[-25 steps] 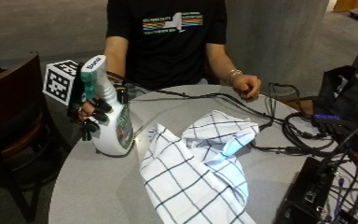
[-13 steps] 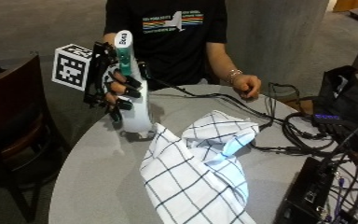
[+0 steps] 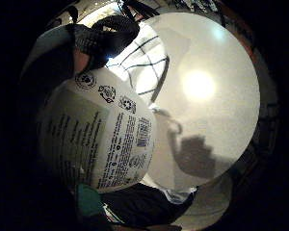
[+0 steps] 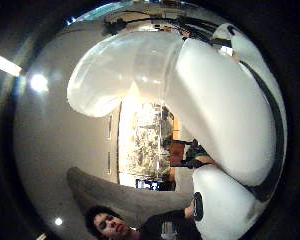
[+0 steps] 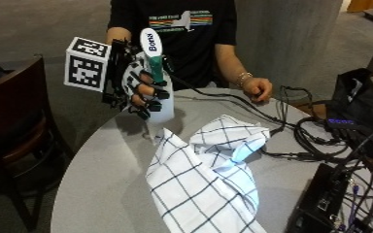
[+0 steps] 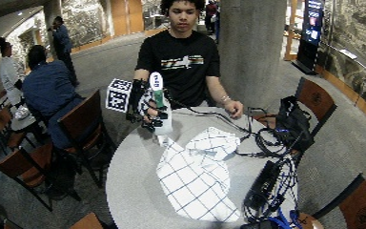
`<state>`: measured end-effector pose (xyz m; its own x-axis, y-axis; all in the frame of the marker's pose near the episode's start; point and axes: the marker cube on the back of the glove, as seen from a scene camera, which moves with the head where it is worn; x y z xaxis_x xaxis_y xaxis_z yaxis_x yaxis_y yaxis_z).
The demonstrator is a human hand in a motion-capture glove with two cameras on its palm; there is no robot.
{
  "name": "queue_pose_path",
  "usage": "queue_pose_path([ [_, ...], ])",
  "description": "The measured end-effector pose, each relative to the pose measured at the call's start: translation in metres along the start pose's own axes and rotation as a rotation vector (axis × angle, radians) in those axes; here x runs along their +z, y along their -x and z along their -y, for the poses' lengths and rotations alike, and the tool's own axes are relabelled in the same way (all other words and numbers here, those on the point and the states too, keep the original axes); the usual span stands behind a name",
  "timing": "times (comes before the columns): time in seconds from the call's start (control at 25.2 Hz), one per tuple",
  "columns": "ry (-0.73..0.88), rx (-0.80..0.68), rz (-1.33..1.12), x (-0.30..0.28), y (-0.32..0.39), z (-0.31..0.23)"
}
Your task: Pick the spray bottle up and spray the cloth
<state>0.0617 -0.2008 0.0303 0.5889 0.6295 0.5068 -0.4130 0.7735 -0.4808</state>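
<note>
Half the job looks done: the gloved right hand [image 5: 138, 85] has its fingers wrapped round the spray bottle [image 5: 155, 82], lifted above the table [image 5: 102, 189] beside the unsprayed checked cloth [image 5: 199, 179].

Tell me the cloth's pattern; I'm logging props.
White with a dark grid check; the cloth shows best in the outside view.

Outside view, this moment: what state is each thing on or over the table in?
White plastic spray bottle with green neck: lifted off the table, upright, above the cloth's near edge.
Gloved right hand: fingers curled round the bottle.
White checked cloth: crumpled, lying on the table.
Round grey table: bears the cloth and cables.
Bare left hand: rests on the table edge.
</note>
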Motion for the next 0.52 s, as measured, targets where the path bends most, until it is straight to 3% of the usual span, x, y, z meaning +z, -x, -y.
queue_pose_path([
  [0.52,0.105,0.206,0.095,0.018,-0.002,0.016],
])
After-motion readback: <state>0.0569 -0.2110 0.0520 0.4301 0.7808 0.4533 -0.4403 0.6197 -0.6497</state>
